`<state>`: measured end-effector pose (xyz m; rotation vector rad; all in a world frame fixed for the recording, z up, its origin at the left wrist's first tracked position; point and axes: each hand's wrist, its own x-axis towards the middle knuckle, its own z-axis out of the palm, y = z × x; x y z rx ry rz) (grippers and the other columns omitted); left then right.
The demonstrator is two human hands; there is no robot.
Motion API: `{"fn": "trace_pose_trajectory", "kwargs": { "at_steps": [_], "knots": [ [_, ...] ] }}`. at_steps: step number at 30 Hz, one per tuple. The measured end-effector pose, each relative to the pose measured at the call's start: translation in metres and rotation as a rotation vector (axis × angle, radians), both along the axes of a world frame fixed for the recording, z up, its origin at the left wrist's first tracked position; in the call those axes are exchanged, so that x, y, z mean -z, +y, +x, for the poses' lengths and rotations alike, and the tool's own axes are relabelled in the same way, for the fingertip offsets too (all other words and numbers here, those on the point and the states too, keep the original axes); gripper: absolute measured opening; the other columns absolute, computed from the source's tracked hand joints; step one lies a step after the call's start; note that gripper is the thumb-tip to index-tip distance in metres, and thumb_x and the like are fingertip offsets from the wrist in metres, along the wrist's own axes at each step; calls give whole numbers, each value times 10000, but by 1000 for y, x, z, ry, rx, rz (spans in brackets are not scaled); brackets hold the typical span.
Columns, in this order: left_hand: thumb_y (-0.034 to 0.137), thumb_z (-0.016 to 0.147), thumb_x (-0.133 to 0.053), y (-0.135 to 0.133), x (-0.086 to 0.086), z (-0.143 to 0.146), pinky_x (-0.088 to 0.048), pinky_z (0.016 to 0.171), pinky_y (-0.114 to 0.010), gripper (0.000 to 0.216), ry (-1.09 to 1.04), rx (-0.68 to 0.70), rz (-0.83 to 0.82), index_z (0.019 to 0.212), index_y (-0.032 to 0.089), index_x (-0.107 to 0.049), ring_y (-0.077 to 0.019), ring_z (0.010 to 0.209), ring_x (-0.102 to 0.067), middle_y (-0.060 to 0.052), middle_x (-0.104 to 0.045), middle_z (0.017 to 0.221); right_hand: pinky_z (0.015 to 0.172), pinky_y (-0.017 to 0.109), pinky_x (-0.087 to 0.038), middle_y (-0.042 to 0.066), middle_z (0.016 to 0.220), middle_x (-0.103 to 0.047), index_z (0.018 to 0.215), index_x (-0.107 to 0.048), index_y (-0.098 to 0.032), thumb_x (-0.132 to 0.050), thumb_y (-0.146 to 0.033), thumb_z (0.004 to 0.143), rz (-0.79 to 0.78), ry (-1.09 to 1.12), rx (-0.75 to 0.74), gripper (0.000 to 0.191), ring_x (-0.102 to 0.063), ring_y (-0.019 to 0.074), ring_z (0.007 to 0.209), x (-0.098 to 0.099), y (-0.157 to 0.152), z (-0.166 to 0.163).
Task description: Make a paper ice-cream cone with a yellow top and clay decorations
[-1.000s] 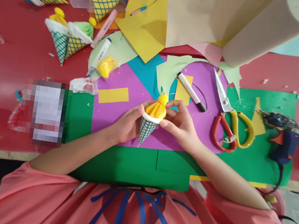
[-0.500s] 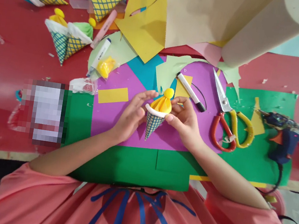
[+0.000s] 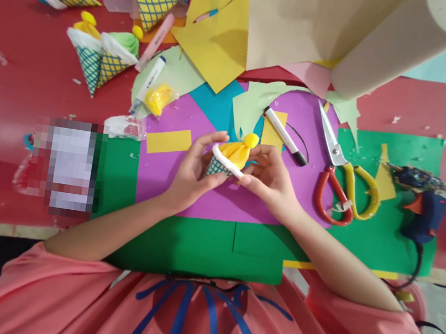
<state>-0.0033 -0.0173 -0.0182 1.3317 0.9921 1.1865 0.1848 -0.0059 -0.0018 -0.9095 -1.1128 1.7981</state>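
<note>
**Cluttered craft table, little paper cone held in both hands**

Red table (image 3: 16, 91) is seen from above, mostly covered with coloured card. A purple sheet (image 3: 166, 178) lies on top of a green sheet (image 3: 194, 249). The paper cone (image 3: 227, 160) is held just above the purple sheet, right in the middle. It is tilted so its yellow pom-pom (image 3: 251, 139) points up and to the right.

The checked lower part is wrapped by the left hand (image 3: 190, 176), with the thumb curled over the white rim. The rim and the pleated yellow top are pinched from the other side by the right hand (image 3: 273, 180). So both sets of fingers are closed on the cone and nothing is let go.

Handling-wise, it's probably feather-light and easily dented, being thin rolled paper. The stiffest spot is likely the cone wall just under the white rim, so that's where a light hold would best be taken. The pleats and the pom-pom look like they'd be crushed or pulled off if squeezed.

Off to the right, scissors (image 3: 342, 179) and a glue gun (image 3: 428, 197) are lying on the paper, well apart from the hands. A marker (image 3: 286, 137) sits just beyond the right hand. More finished cones (image 3: 101, 56) are parked at the far left.
</note>
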Motion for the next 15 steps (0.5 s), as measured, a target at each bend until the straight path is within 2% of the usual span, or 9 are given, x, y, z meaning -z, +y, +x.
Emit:
{"fn": "trace_pose_trajectory", "kwargs": {
  "at_steps": [3,6,11,15],
  "knots": [
    [353,782,-776,3,0,-1,-549,922,-259,533,-46,-43,-42,1273,298,-576,-181,1147,-624,-33,-592,1300,620,228,-493,-28,893,-686,1070,-448,-235,-796,-352,802,11,-60,-44,454,-662,78,668,-2,1,3],
    [378,760,-783,5,1,-2,-551,907,-263,527,-59,-72,-62,1240,269,-595,-188,1126,-631,-38,-612,1262,606,237,-463,-46,777,-693,1053,-477,-226,-782,-338,818,35,-94,-32,402,-656,87,656,-3,2,5],
    [355,754,-777,7,0,-1,-554,882,-258,493,-179,-47,-128,1207,270,-602,-184,1096,-656,-24,-637,1255,646,246,-473,-28,781,-694,889,-608,-194,-777,-322,821,136,-141,34,222,-642,85,697,-3,0,4],
    [302,750,-760,8,-5,2,-563,907,-288,448,-264,-22,-237,1167,255,-603,-204,1103,-675,-35,-663,1259,616,235,-476,-30,763,-685,855,-640,-188,-773,-299,823,138,-119,52,176,-631,82,677,-3,-1,4]
  ]
}}
